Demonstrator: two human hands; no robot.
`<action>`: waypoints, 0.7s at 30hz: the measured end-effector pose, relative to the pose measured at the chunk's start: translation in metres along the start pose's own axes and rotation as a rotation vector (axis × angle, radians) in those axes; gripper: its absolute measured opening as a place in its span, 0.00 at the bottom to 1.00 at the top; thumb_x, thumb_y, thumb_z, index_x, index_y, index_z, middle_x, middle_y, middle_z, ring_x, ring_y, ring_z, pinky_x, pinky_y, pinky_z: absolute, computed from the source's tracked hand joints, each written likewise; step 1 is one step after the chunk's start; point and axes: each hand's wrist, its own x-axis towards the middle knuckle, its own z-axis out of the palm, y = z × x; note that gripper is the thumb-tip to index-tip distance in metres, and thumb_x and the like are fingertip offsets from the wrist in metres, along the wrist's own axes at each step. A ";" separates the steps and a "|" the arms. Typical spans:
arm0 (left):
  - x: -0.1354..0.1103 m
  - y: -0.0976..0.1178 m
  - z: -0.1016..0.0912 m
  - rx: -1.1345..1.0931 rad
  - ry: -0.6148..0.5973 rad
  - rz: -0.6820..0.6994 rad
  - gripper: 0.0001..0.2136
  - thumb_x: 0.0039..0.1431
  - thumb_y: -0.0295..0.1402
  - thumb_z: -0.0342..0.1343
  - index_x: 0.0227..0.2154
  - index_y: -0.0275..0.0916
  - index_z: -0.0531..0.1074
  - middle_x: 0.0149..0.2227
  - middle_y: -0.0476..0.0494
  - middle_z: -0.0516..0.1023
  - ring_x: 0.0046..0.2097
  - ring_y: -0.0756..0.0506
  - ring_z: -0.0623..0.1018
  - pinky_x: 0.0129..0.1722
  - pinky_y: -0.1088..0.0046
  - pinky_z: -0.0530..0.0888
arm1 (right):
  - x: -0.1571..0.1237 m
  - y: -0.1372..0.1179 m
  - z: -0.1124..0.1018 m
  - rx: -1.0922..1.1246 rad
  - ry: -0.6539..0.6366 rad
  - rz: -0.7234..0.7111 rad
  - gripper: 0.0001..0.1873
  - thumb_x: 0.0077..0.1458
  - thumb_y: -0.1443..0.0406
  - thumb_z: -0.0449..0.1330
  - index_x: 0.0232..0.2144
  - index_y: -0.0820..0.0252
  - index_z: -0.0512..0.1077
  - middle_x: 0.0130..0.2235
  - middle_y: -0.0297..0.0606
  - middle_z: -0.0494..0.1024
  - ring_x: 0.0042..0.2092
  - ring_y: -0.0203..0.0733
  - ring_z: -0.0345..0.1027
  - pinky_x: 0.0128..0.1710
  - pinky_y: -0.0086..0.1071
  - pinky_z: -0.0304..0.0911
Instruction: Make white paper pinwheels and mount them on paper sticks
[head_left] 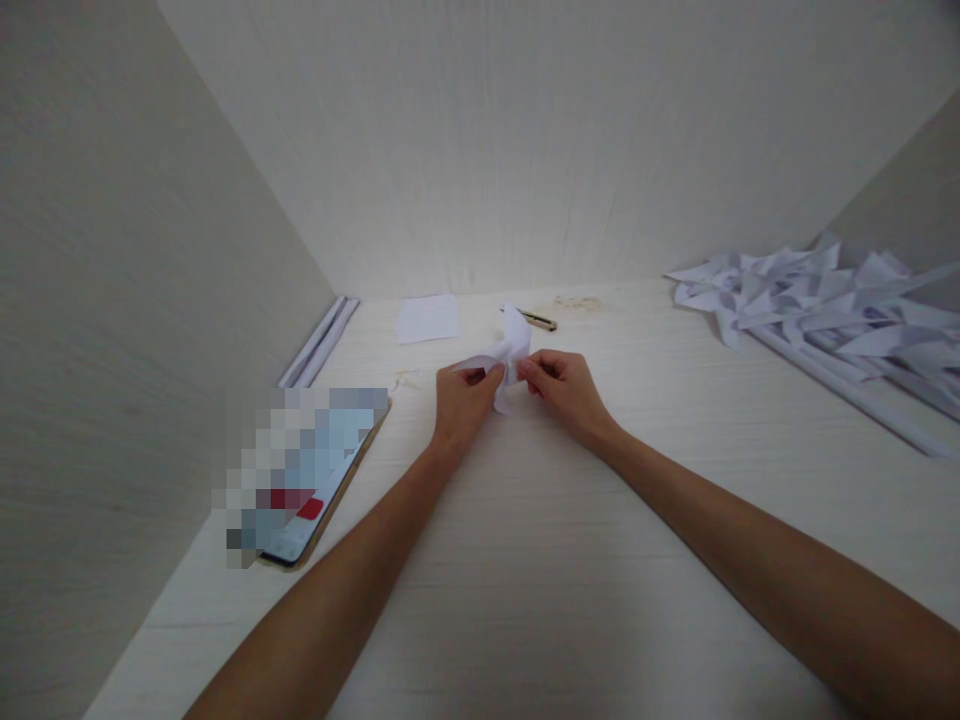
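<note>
Between my two hands is a white paper pinwheel, its curved blades standing out above and below the fingers. My left hand is closed on its left side, thumb pressed near the middle. From the right, my right hand pinches close to the pinwheel's centre; whether a small pin sits in that pinch is too small to make out. Just behind lies a utility knife, partly covered by the paper. A flat white paper square rests farther back on the left.
A phone, partly pixelated, lies left of my left forearm. Rolled paper sticks lean by the left wall. Small thin pieces lie near my left hand, with toothpick-like bits at the back. Several paper pinwheels are heaped at right.
</note>
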 end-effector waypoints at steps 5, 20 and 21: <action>-0.001 0.000 0.000 -0.011 -0.018 0.017 0.07 0.41 0.33 0.56 0.18 0.35 0.74 0.21 0.49 0.74 0.25 0.51 0.71 0.25 0.76 0.68 | 0.000 0.000 0.000 -0.009 0.017 0.001 0.14 0.46 0.61 0.53 0.14 0.61 0.64 0.14 0.28 0.61 0.18 0.29 0.51 0.20 0.27 0.48; 0.001 -0.002 0.000 -0.127 -0.063 0.034 0.04 0.39 0.28 0.54 0.19 0.35 0.73 0.21 0.51 0.74 0.26 0.51 0.72 0.27 0.77 0.69 | 0.002 0.001 -0.001 0.074 0.021 0.043 0.13 0.44 0.60 0.56 0.15 0.63 0.67 0.14 0.28 0.62 0.18 0.29 0.52 0.20 0.27 0.48; 0.001 -0.001 0.000 -0.129 -0.071 0.031 0.04 0.40 0.29 0.55 0.20 0.35 0.74 0.22 0.50 0.75 0.27 0.51 0.73 0.28 0.76 0.69 | 0.002 0.001 -0.001 0.079 0.021 0.043 0.13 0.44 0.60 0.56 0.15 0.63 0.67 0.14 0.28 0.62 0.18 0.29 0.52 0.19 0.27 0.48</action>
